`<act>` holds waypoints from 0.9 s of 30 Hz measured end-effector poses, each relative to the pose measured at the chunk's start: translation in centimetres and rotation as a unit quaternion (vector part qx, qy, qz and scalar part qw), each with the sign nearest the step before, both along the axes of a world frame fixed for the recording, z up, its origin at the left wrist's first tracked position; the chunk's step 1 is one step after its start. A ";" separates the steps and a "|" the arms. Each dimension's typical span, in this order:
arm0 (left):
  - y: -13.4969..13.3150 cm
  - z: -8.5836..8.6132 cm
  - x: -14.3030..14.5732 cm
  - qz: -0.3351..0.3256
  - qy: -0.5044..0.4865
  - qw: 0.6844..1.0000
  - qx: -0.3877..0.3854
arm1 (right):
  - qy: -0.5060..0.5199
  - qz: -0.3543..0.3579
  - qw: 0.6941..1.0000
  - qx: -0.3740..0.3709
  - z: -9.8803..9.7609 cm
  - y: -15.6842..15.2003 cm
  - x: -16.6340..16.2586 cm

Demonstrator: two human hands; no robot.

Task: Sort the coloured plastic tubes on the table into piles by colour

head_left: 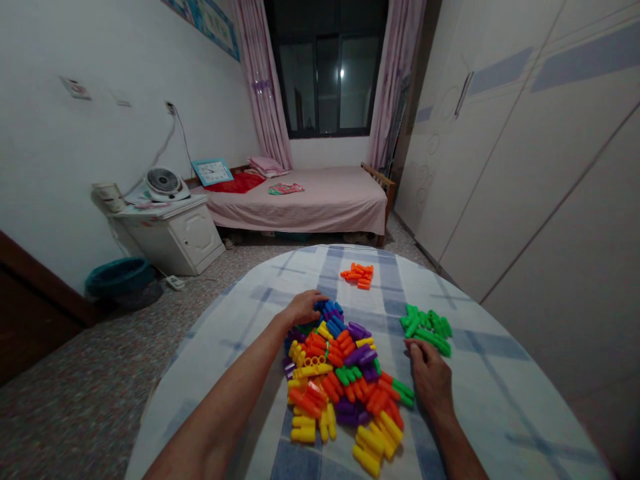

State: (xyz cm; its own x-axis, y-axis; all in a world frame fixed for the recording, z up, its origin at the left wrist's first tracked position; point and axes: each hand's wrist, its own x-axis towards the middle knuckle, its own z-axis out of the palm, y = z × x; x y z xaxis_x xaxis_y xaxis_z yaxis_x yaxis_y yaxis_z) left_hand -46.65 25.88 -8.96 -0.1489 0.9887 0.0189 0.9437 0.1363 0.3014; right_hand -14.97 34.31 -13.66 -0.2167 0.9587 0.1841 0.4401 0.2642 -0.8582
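A mixed heap of plastic pegs (340,380) in orange, yellow, purple, blue and green lies on the round table with its blue-checked cloth (500,400). My left hand (303,308) rests at the heap's far left edge, its fingers curled over blue pegs; what they hold is hidden. My right hand (430,377) lies on the cloth right of the heap, fingers curled, its fingertips just short of a separate pile of green pegs (427,328). A small pile of orange pegs (358,274) sits farther back on the table.
Beyond the table stand a bed with a pink cover (320,200), a white bedside cabinet (173,233) with a small fan (164,183), and a teal basin (119,277) on the floor. White wardrobe doors (525,167) line the right side.
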 end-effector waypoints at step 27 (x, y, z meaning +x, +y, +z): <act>-11.8 -2.9 -2.0 0.219 0.062 0.966 0.119 | -0.027 0.000 1.000 0.003 -0.1 0.2 0.0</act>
State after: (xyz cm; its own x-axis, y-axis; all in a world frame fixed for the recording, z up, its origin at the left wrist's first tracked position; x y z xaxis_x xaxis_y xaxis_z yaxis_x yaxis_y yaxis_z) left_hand -48.68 14.06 -11.87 -0.5346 0.7965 0.2825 0.8417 0.4718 0.2624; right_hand -14.93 34.48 -13.75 -0.2260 0.9577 0.1783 0.4853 0.2694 -0.8318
